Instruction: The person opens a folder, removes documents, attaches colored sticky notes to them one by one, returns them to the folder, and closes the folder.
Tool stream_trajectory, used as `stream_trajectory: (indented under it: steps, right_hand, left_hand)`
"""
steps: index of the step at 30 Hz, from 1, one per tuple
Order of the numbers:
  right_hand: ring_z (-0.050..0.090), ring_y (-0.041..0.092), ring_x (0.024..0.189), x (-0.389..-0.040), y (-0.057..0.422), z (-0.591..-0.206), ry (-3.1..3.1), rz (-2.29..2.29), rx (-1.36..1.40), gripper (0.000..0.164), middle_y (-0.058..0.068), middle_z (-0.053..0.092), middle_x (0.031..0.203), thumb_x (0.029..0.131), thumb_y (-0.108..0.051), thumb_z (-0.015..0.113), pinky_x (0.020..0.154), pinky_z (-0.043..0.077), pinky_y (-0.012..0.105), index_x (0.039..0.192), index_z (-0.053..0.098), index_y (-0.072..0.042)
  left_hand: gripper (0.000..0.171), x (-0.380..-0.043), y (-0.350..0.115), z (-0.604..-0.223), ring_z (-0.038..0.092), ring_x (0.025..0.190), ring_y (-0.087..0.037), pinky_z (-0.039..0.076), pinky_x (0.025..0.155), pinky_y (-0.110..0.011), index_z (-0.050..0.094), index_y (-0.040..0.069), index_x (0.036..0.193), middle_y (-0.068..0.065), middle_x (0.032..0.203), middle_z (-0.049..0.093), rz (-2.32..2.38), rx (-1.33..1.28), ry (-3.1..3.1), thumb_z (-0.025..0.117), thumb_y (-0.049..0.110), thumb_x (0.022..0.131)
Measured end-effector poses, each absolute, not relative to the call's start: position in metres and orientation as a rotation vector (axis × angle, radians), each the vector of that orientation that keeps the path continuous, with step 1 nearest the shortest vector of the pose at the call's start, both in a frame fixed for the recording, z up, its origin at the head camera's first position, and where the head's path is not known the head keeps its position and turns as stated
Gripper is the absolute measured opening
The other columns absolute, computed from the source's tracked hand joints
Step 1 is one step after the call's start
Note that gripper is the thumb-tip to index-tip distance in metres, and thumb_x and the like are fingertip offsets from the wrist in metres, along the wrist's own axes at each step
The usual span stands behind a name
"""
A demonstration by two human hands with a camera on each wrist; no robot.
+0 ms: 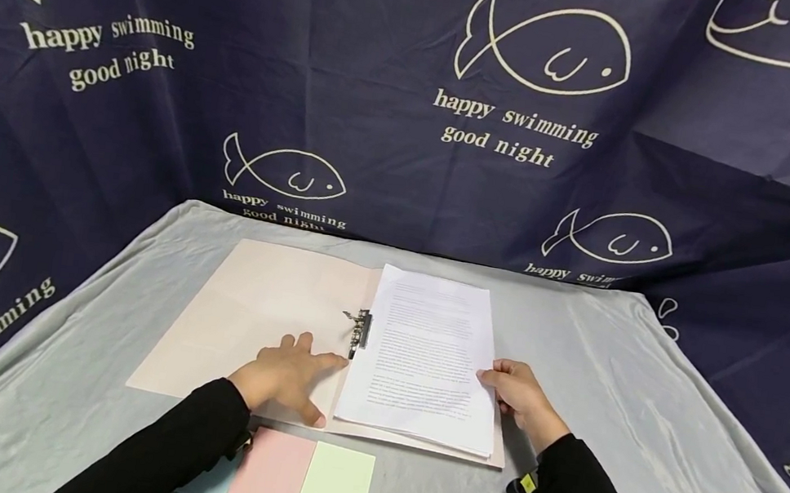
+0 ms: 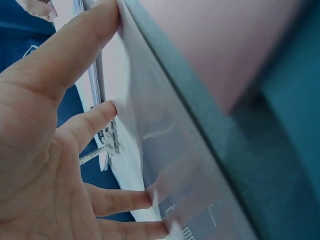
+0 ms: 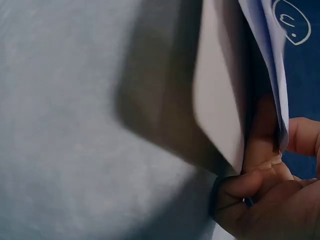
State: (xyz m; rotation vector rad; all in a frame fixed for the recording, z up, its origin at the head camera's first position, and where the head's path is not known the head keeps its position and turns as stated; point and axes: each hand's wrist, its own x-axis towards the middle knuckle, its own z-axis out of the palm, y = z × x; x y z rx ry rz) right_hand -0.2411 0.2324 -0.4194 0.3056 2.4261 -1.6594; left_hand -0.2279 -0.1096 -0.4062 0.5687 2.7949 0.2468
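Note:
A pale pink folder (image 1: 216,315) lies opened out on the table, with a metal clip (image 1: 360,333) along its spine. On its right half rests a stack of printed paper sheets (image 1: 427,349). My left hand (image 1: 286,377), fingers spread, touches the folder's left half below the clip, thumb near the front edge. At the stack's right edge, my right hand (image 1: 524,398) pinches the sheets between thumb and fingers. In the right wrist view the sheets (image 3: 276,75) stand apart from the folder's cover (image 3: 217,95), with fingers between them.
Pink (image 1: 271,470), light green (image 1: 336,486) and blue (image 1: 212,481) paper pads lie side by side before the folder, the blue one partly behind the left sleeve. A grey cloth (image 1: 588,361) covers the table. A dark blue fish-print curtain (image 1: 396,115) hangs behind.

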Motion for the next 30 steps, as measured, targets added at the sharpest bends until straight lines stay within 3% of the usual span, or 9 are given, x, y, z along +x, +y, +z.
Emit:
stream_trajectory:
  steps: [15,20,30]
  right_hand:
    - [0.042,0.011,0.046,-0.238,0.239,-0.414,2.396,-1.771,0.253,0.025,0.005,0.061,0.072,0.089,-0.006,0.056,0.044,0.033,0.025,0.110,0.052,0.009]
    - [0.050,0.011,0.049,-0.235,0.249,-0.412,2.379,-1.791,0.239,0.028,0.005,0.062,0.074,0.090,-0.005,0.056,0.043,0.035,0.025,0.112,0.050,0.011]
    - [0.052,0.015,0.056,-0.230,0.265,-0.417,2.489,-1.664,0.231,0.025,0.006,0.062,0.076,0.089,-0.006,0.056,0.049,0.038,0.028,0.108,0.052,0.009]
  left_hand:
    - [0.084,-0.225,-0.113,-0.404,0.039,0.086,-0.027,0.038,0.060,-0.043,0.052,0.034,0.130,-0.010,0.104,0.041,0.281,0.575,2.806,0.084,0.048,0.054]
    - [0.084,-0.225,-0.117,-0.404,0.039,0.087,-0.027,0.038,0.061,-0.043,0.053,0.034,0.130,-0.009,0.103,0.040,0.278,0.579,2.799,0.084,0.048,0.054]
    - [0.085,-0.227,-0.128,-0.401,0.038,0.086,-0.026,0.038,0.060,-0.042,0.053,0.034,0.131,-0.009,0.104,0.040,0.254,0.566,2.804,0.084,0.048,0.052]
